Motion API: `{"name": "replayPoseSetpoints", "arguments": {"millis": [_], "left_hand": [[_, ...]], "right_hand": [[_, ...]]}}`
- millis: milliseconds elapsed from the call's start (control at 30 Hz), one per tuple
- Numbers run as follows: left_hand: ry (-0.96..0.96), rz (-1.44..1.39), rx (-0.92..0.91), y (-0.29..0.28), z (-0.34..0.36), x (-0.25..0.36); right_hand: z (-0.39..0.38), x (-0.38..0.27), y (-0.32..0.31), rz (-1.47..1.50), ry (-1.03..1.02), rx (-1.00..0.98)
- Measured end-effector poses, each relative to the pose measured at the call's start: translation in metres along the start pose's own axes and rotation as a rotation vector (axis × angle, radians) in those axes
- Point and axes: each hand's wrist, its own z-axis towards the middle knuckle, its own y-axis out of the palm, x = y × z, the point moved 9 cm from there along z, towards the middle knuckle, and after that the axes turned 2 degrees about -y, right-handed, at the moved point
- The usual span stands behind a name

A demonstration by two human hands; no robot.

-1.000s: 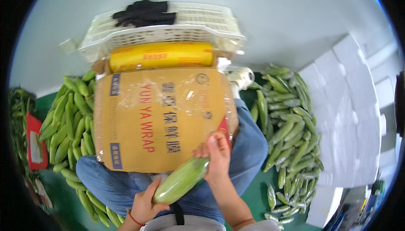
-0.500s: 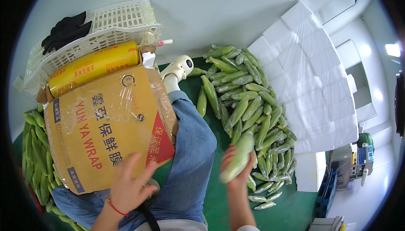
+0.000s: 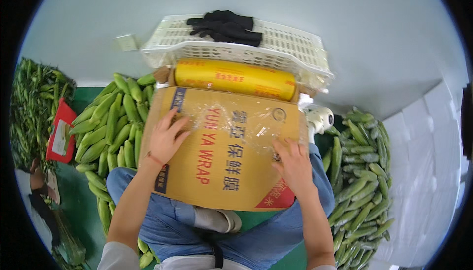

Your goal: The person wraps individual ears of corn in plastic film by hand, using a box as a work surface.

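Observation:
A brown cardboard box (image 3: 217,164) with printed lettering and a red corner lies across my legs. My left hand (image 3: 168,141) rests on its left part, fingers spread and holding nothing. On its right part my right hand (image 3: 294,165) lies with fingers outstretched, also holding nothing. A loose patch of clear plastic film (image 3: 246,122) is on the box top between the hands. Along the box's far edge sits a big yellow roll of cling film (image 3: 236,78). Unwrapped green corn ears (image 3: 111,122) are heaped at the left; film-wrapped corn ears (image 3: 364,186) are piled at the right.
Behind the roll stands a white plastic basket (image 3: 295,48) with black gloves (image 3: 226,27) on it. A red container (image 3: 61,134) and leafy stalks (image 3: 32,107) are at the far left, beside another person's foot (image 3: 52,186). White stacked blocks (image 3: 423,127) line the right.
My right hand has let go of the wrapped corn ear and moved left onto the box. My left hand has settled on the box. The view has swung left.

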Motion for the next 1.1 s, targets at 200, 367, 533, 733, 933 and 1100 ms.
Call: {"name": "replayPoseSetpoints", "arguments": {"millis": [200,367,533,733,933,1100], "left_hand": [[0.169,-0.122,0.093,0.005,0.044,-0.013],[0.165,-0.162,0.032,-0.064,0.003,-0.013],[0.246,-0.152,-0.05,-0.123,-0.11,0.013],[-0.607,0.031,0.49,-0.164,-0.288,-0.109],[-1.052,-0.312,-0.5,0.06,-0.48,-0.127],[-1.015,-0.401,-0.53,0.109,-0.46,-0.092]], "right_hand": [[0.028,0.029,0.089,0.384,0.062,0.027],[-0.022,0.071,0.032,0.727,0.421,0.073],[-0.097,0.002,0.018,0.851,0.418,-0.39],[-0.152,-0.005,0.067,0.955,0.452,-0.454],[-0.13,-0.005,0.086,0.998,0.491,-0.68],[-0.122,-0.018,0.065,0.726,0.266,-0.67]]}}
